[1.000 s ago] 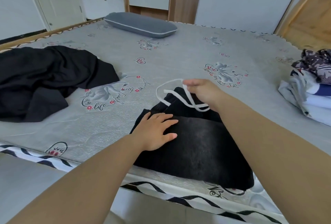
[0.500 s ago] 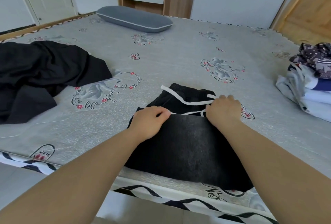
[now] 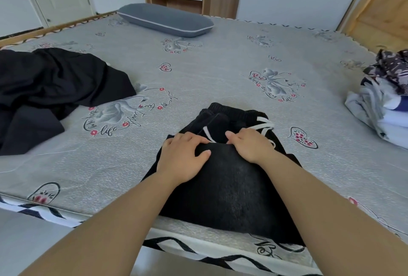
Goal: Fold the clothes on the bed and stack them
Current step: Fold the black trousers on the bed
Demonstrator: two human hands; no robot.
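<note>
Black drawstring trousers (image 3: 223,178) half-folded at near edge of bed (image 3: 220,66). Left hand (image 3: 183,158) and right hand (image 3: 251,145), fingers curled, gripping folded edge, likely tucking white drawstring (image 3: 263,124) inside before next fold.

Matt, fuzzy black cloth trousers (image 3: 229,187) on a smooth printed grey bedsheet (image 3: 220,72)
</note>
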